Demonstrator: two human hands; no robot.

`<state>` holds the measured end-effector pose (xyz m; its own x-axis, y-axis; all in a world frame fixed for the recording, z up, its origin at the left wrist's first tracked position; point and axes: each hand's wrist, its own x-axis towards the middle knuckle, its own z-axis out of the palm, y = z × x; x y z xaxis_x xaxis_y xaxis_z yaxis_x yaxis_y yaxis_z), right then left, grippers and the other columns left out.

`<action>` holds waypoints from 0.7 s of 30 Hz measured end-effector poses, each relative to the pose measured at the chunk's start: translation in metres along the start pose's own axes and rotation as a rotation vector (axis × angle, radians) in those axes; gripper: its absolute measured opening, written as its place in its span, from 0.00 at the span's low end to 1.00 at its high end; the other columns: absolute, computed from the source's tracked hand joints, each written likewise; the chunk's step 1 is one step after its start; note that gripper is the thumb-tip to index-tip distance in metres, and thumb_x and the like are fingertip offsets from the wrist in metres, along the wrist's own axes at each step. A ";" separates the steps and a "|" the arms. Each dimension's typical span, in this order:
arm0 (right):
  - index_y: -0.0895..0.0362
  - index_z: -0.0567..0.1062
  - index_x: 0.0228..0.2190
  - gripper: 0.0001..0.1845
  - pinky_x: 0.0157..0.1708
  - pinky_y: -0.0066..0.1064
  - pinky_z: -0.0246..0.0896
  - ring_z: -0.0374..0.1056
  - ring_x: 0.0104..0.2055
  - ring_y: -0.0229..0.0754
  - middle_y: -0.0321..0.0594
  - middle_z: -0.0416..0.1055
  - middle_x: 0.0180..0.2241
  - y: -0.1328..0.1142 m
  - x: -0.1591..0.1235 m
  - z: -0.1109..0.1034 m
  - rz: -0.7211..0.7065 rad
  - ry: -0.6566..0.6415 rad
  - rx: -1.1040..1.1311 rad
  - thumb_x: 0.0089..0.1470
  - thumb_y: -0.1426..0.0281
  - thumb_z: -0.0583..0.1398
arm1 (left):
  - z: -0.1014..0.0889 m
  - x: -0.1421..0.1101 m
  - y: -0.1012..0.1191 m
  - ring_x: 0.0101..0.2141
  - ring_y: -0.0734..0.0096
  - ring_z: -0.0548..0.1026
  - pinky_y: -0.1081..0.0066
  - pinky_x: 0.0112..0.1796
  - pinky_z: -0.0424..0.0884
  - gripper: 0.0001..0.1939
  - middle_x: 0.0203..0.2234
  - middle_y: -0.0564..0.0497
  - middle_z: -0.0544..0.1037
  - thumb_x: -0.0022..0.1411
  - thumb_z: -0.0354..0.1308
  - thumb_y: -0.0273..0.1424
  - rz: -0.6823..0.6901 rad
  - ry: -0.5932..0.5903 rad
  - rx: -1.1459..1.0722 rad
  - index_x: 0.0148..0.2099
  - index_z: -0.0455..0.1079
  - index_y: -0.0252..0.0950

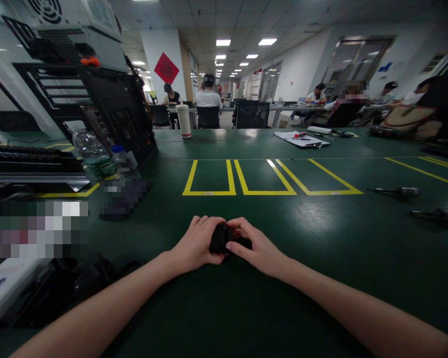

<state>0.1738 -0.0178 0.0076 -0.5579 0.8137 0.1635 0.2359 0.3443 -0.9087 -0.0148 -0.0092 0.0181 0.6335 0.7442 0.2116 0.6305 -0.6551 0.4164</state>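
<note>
Between my two hands, low over the green tabletop (224, 308), is a small black boxy object (219, 239) whose kind I cannot make out. My left hand (198, 243) wraps round its left side, thumb toward me and fingers over the far edge. On the right, my right hand (256, 244) grips the object's right edge between thumb and fingers. Part of the black object is hidden behind the fingers. Yellow tape outlines (209, 193) mark the table just beyond my hands.
At left stand an open black computer case (112, 109), water bottles (93, 149) and a white box (7, 288). Screwdriver-like tools (395, 191) lie at right. A white cup (184, 121) and a clipboard (302, 140) are farther back. Several people sit at desks beyond.
</note>
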 end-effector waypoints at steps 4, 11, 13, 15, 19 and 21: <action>0.53 0.61 0.41 0.18 0.44 0.37 0.61 0.62 0.44 0.40 0.37 0.61 0.41 0.001 -0.002 -0.002 -0.053 -0.006 -0.053 0.48 0.73 0.58 | 0.000 0.000 0.000 0.40 0.59 0.67 0.62 0.41 0.59 0.30 0.42 0.47 0.68 0.46 0.61 0.32 -0.011 -0.005 0.016 0.50 0.54 0.36; 0.54 0.64 0.36 0.09 0.42 0.37 0.60 0.61 0.42 0.41 0.38 0.61 0.39 0.004 0.000 -0.001 -0.073 0.057 -0.116 0.51 0.70 0.57 | -0.001 -0.001 0.000 0.40 0.60 0.66 0.62 0.41 0.59 0.28 0.42 0.46 0.68 0.48 0.60 0.33 0.003 0.005 0.016 0.51 0.54 0.36; 0.54 0.64 0.37 0.09 0.43 0.37 0.61 0.62 0.41 0.40 0.37 0.62 0.38 0.003 0.000 -0.001 -0.048 0.057 -0.071 0.51 0.70 0.56 | -0.001 -0.001 0.000 0.40 0.60 0.66 0.62 0.41 0.59 0.28 0.42 0.46 0.68 0.48 0.60 0.33 0.002 0.004 0.014 0.51 0.54 0.35; 0.54 0.62 0.40 0.12 0.43 0.36 0.61 0.63 0.42 0.40 0.37 0.62 0.39 0.002 0.001 0.000 -0.012 0.041 -0.023 0.52 0.70 0.56 | -0.001 -0.001 0.000 0.40 0.60 0.66 0.63 0.40 0.59 0.28 0.41 0.46 0.68 0.48 0.60 0.33 -0.002 -0.003 0.012 0.51 0.54 0.35; 0.54 0.60 0.42 0.14 0.44 0.36 0.61 0.63 0.43 0.39 0.38 0.63 0.41 0.000 0.002 0.000 0.021 0.005 0.007 0.52 0.70 0.55 | -0.001 0.000 0.000 0.41 0.60 0.66 0.62 0.41 0.59 0.28 0.42 0.46 0.68 0.48 0.60 0.33 -0.002 -0.012 0.005 0.51 0.54 0.36; 0.54 0.61 0.41 0.14 0.44 0.35 0.61 0.63 0.43 0.39 0.37 0.63 0.40 0.000 0.002 -0.001 0.000 -0.006 -0.012 0.51 0.71 0.56 | -0.001 0.000 0.001 0.40 0.59 0.66 0.62 0.40 0.59 0.28 0.42 0.46 0.68 0.47 0.60 0.32 -0.009 -0.014 0.016 0.50 0.54 0.36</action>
<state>0.1732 -0.0164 0.0086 -0.5628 0.8107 0.1611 0.2456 0.3501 -0.9039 -0.0147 -0.0095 0.0191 0.6342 0.7481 0.1952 0.6430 -0.6505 0.4042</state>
